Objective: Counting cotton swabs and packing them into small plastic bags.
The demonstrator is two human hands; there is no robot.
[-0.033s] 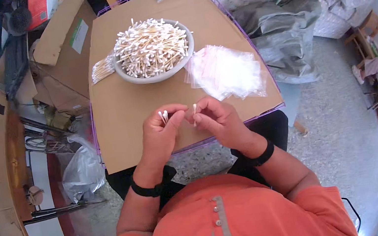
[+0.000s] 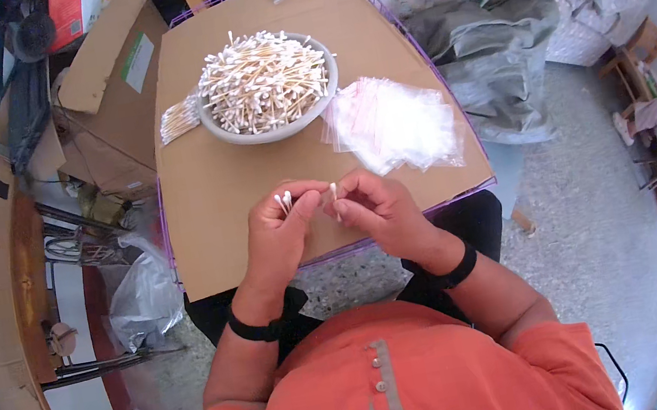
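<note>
Several slim white-tipped cotton swabs stand in our left hand, fingers curled round them; our right hand pinches another swab (tip up) alongside. We're seemingly gathering; continuing calls for light fingertips.

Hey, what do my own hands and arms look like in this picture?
Your left hand and right hand are bare. Each side has a black wristband, and the forearms are uncovered up to short orange sleeves.
</note>
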